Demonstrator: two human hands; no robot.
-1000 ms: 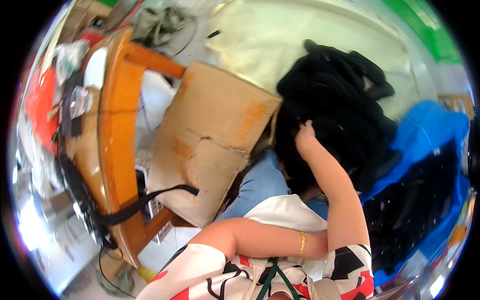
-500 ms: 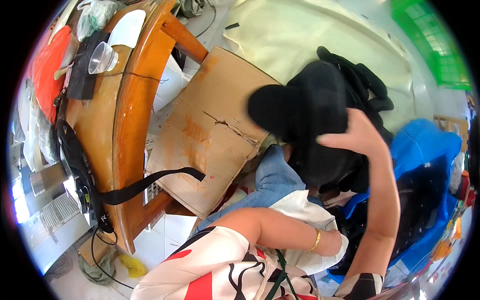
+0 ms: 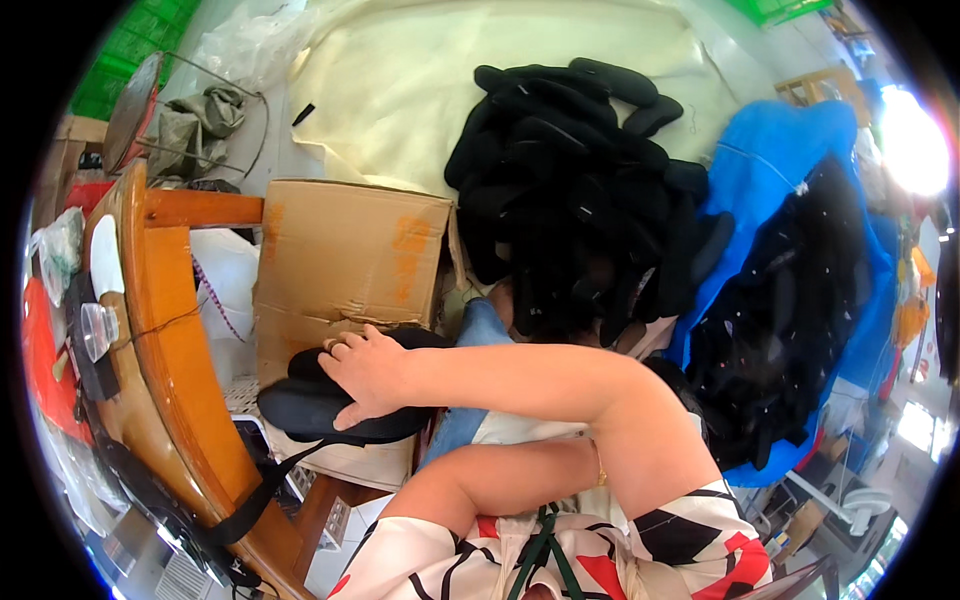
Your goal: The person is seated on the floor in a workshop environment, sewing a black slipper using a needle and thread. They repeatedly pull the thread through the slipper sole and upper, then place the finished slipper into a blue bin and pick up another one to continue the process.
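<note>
My right hand (image 3: 368, 380) lies with spread fingers on dark, sole-shaped pads (image 3: 330, 410) stacked at the near side of the cardboard box (image 3: 345, 260). Its thumb stands apart from the other fingers. My left forearm (image 3: 520, 478), with a gold bracelet (image 3: 602, 470) at the wrist, bends across my lap. The right arm hides the left hand, so its fingers cannot be seen. A large heap of similar black pads (image 3: 570, 180) lies ahead on a pale yellow sheet (image 3: 400, 90).
At the right stands a blue sack (image 3: 770, 140) filled with black pieces. A wooden table (image 3: 165, 370) on the left carries a clear plastic cup (image 3: 98, 330) and a red bag (image 3: 45, 350). A black strap (image 3: 250, 510) hangs from the table toward the box.
My right hand has swung left from the heap to the box, and black pads now lie under it. The view has turned to the right. My left hand has become hidden.
</note>
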